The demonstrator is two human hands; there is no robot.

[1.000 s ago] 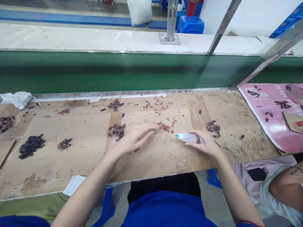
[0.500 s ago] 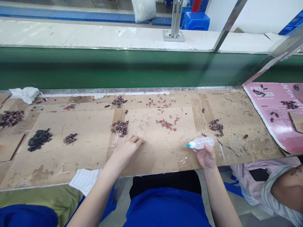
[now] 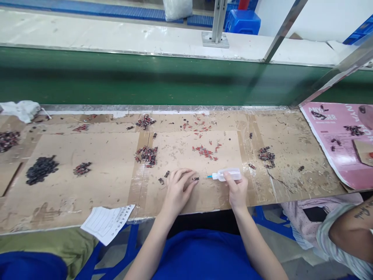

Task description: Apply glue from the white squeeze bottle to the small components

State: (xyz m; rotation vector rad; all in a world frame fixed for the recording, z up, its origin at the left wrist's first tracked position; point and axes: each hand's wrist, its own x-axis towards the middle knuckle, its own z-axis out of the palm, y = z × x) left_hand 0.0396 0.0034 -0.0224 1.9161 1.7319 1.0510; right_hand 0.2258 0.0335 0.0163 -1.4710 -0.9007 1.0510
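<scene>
Pointing its blue nozzle at a small dark part (image 3: pixel 196 179), a translucent bottle (image 3: pixel 230 174) is held by the right hand (image 3: pixel 237 188), fingers wrapped around it. The part is pinched between the thumb and fingertips of the left hand (image 3: pixel 178 189), just above or on the worktop (image 3: pixel 204 198). Beyond both hands, loose red pieces (image 3: pixel 205 152) are scattered; beside them, a mixed pile (image 3: pixel 148 156) is heaped.

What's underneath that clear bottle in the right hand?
Brown cardboard shows around the bottle; whatever lies directly beneath the bottle and the right hand is covered, so I can't tell.
</scene>
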